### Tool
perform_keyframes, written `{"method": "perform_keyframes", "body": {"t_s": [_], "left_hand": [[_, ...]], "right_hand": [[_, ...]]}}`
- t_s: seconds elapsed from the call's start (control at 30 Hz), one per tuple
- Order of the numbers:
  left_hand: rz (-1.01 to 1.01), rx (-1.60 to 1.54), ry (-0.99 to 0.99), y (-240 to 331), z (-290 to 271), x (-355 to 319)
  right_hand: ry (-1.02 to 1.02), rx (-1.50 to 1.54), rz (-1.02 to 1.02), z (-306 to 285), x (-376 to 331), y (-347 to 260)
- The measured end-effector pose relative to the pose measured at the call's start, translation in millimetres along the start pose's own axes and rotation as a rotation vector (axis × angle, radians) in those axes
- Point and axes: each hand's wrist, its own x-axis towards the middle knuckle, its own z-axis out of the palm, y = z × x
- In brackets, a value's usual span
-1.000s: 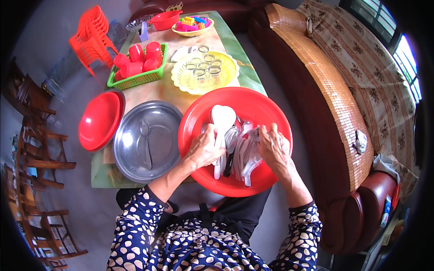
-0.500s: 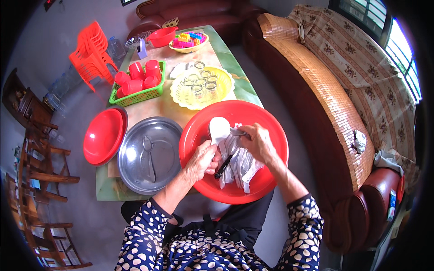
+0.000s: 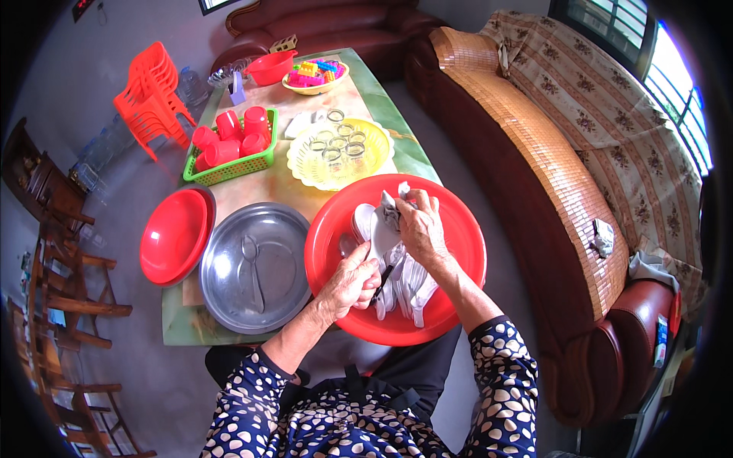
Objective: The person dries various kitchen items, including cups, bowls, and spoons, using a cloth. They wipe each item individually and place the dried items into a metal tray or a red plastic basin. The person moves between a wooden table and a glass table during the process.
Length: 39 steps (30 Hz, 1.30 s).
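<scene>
Over a large red basin (image 3: 467, 252), my left hand (image 3: 350, 286) grips a white spoon (image 3: 383, 240) by its handle, the bowl pointing away from me. My right hand (image 3: 420, 229) is closed on a grey-and-white cloth (image 3: 391, 212) pressed against the spoon's bowl, which it partly covers. Beneath both hands, several white spoons (image 3: 416, 288) lie in a bundle inside the basin, along with a black-handled piece (image 3: 379, 283). More spoon bowls (image 3: 363, 221) show at the basin's left side, beside the held one.
Left of the basin is a metal tray (image 3: 229, 298) with one metal spoon (image 3: 252, 267), then stacked red bowls (image 3: 174, 237). Farther back are a green basket (image 3: 229, 169) of red cups, a yellow tray (image 3: 305, 164) of glass cups, and a bowl of toy blocks (image 3: 317, 74). A sofa (image 3: 504, 175) runs along the right.
The cloth in my right hand has moved left onto the held spoon's bowl, which was uncovered before. The spoon has shifted slightly right; my left hand keeps its grip.
</scene>
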Motion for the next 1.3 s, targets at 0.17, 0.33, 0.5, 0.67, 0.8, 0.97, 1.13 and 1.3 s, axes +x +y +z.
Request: {"method": "perform_keyframes", "body": {"t_s": [0.17,0.33,0.5,0.67,0.8,0.97,1.13,1.3], "left_hand": [[-0.065,-0.089,0.067,3.9,-2.0,2.6],[-0.082,-0.087,0.174,8.3,-0.1,3.0],[0.002,0.011,0.186,-0.7,-6.5,5.9],[0.112,0.051,0.257,-8.9,-13.2,20.4],[0.037,-0.317,0.229,-0.4,-13.1,13.7],[-0.185,-0.484,0.218,7.0,10.9,7.2],[-0.156,-0.449,-0.049,-1.9,3.8,2.6],[-0.116,-0.433,-0.093,-7.0,6.4,2.3]], "right_hand": [[-0.161,0.148,-0.09,-0.6,-21.1,-27.0],[-0.439,0.354,0.011,-30.2,-22.9,-28.4],[-0.359,-0.212,0.273,-24.4,-14.8,-7.9],[-0.475,-0.272,-0.049,-10.2,-28.8,14.9],[-0.438,0.28,0.244,-20.9,-12.1,0.3],[-0.075,0.461,0.198,-22.9,-27.3,-63.1],[0.055,0.43,0.175,-30.7,7.1,-50.9],[0.078,0.455,0.347,-10.7,7.9,-18.1]]}}
